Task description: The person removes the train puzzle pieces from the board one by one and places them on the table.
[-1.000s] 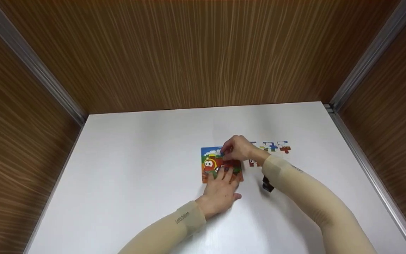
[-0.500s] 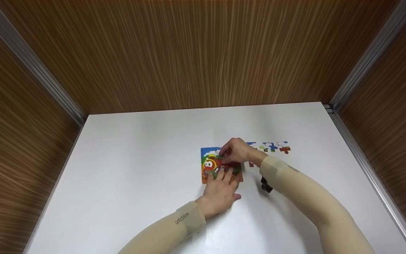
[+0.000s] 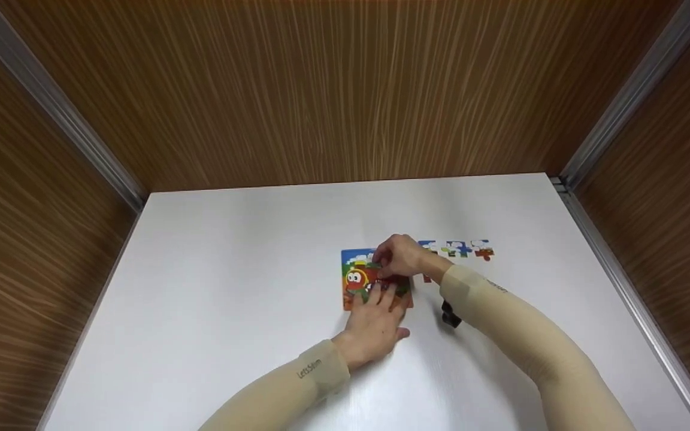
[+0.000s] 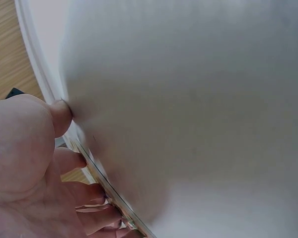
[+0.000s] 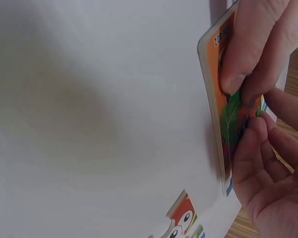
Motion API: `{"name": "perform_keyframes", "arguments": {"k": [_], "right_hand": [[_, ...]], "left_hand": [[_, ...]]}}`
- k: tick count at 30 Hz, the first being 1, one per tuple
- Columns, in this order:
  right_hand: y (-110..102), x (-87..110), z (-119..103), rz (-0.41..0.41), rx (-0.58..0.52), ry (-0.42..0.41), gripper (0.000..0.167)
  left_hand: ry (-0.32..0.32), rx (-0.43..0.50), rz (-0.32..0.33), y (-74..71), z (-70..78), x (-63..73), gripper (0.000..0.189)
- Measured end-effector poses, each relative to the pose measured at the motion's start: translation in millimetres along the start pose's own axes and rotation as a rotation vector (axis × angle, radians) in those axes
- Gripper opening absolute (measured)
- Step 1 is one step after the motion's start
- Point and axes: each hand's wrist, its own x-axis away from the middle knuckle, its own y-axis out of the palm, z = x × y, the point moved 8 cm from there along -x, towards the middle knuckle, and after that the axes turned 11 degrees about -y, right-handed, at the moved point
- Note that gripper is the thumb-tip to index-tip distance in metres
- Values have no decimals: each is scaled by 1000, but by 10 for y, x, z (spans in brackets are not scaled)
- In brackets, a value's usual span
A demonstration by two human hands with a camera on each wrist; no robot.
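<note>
- Puzzle board (image 3: 354, 279) lies flat near the middle of the white surface (image 3: 231, 287), a cartoon figure with white eyes showing on its left part.
- Left hand (image 3: 374, 330) comes from the near side, fingers spread and resting on the near part of the board; its grip is wide, the thumb standing apart.
- Right hand (image 3: 403, 255) is over the far right part of the board, just beyond the left fingers. Its fingers bend down to touch the board, so the grip is narrow; whether it pinches a piece, I cannot tell.
- Red piece (image 3: 427, 279), mostly hidden by the right wrist, lies just right of the board.
- Blue-topped piece (image 3: 427, 244) lies farther back, partly covered.
- Black object (image 3: 451, 314), too hidden to identify, shows at the near side of the right sleeve (image 3: 513, 326).
- Blue-and-white piece (image 3: 457, 247) lies on the far right.
- White-and-orange piece (image 3: 482, 249) lies rightmost, near it.
</note>
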Motion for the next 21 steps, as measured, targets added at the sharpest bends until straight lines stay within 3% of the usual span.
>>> {"name": "perform_keyframes", "arguments": {"k": [7,21], "right_hand": [[-37,20,40,79,-80,44,15],[-17,49,147,107,-207,141,16]], "left_hand": [[1,-12,1,5,3,-1,70],[-4,2,-14,23,14,-9,70]]}}
